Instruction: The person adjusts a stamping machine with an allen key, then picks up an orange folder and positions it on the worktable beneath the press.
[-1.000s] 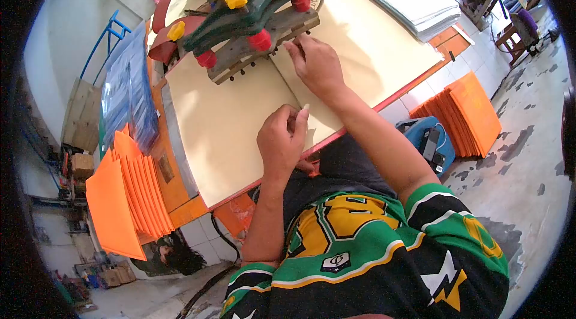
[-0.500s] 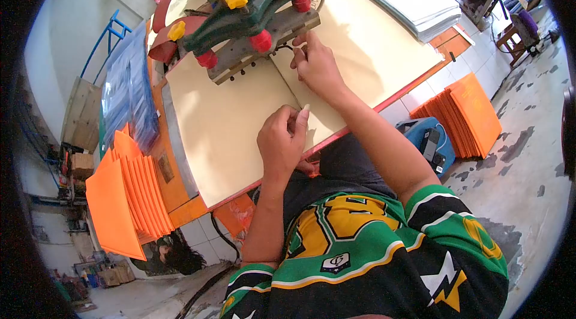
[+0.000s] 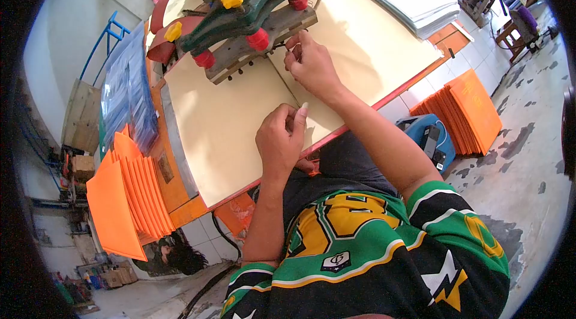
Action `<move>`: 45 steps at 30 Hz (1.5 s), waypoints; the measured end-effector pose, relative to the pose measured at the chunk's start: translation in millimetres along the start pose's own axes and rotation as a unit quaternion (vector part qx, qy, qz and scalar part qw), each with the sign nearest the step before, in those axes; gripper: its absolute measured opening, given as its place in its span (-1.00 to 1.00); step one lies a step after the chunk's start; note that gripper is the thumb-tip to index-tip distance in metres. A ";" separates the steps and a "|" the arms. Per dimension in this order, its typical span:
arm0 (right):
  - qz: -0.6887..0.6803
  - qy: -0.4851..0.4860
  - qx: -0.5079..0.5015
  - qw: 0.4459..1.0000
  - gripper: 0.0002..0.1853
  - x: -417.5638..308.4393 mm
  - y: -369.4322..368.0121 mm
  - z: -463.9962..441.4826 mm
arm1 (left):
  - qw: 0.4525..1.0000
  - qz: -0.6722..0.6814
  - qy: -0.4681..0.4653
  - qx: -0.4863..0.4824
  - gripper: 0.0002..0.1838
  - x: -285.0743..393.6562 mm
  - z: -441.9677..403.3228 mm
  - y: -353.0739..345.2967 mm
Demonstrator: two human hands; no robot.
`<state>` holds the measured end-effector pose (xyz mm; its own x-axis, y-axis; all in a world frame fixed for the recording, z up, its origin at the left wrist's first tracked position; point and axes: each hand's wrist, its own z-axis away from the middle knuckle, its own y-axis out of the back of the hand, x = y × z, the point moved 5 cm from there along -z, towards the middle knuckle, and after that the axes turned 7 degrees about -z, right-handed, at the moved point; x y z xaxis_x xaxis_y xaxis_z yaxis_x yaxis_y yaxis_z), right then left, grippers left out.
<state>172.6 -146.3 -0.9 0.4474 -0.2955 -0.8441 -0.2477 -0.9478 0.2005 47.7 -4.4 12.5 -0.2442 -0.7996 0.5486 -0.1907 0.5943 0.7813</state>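
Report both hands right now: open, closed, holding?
Left hand: fingers curled over the cream surface; holding anything, can't tell.
Right hand: fingers partly curled beside the grey bar; holding anything, can't tell.

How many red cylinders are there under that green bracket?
3: one red cylinder under the left end of the green bracket, one mid-front, one toward its right. More may be hidden behind.
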 end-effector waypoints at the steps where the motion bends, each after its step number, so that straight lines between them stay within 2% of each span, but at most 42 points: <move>1: -0.009 -0.028 -0.014 0.999 -0.78 1.3 -0.1 0.6 | 1.000 0.001 0.003 0.000 -0.58 -0.4 0.0 -0.2; 2: -0.017 -0.056 -0.028 0.998 -0.76 2.6 -0.6 1.2 | 1.000 0.001 0.005 0.001 -0.58 -0.9 0.0 -0.5; 8: 0.000 -0.074 -0.049 0.996 -0.71 6.1 -2.9 2.3 | 1.000 0.002 0.010 -0.008 -0.57 -1.2 -0.6 -0.5; 11: 0.042 -0.058 -0.035 0.997 -0.69 0.4 -0.7 4.1 | 1.000 0.001 0.011 -0.014 -0.58 -0.8 -0.6 -0.3; 18: 0.040 -0.076 -0.033 0.996 -0.70 6.6 0.6 4.8 | 1.000 0.001 0.004 -0.012 -0.59 0.0 -0.5 0.5; 20: 0.056 -0.102 -0.064 0.991 -0.70 9.9 -1.2 4.1 | 1.000 0.002 0.003 -0.010 -0.60 -0.8 -0.4 -0.2; 26: 0.008 -0.114 -0.063 0.991 -0.71 14.6 -2.1 2.7 | 1.000 -0.001 -0.007 0.009 -0.61 -3.1 0.0 -2.2; 39: -0.015 -0.098 -0.049 0.994 -0.75 9.4 -1.9 1.6 | 1.000 0.003 -0.003 0.005 -0.63 -2.9 -0.3 -1.5; 42: 0.002 -0.081 -0.040 0.996 -0.77 6.2 -1.3 1.9 | 1.000 0.002 0.009 -0.014 -0.59 -1.1 -0.3 0.1; 45: 0.078 -0.061 -0.030 0.995 -0.78 0.7 1.4 2.3 | 1.000 -0.001 0.011 -0.014 -0.59 -0.8 -0.1 0.1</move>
<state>170.6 -147.5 -2.3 0.2993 -0.4271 -0.8533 -0.2530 -0.8978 0.3606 48.0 -3.7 12.2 -0.2237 -0.8025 0.5531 -0.1641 0.5904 0.7903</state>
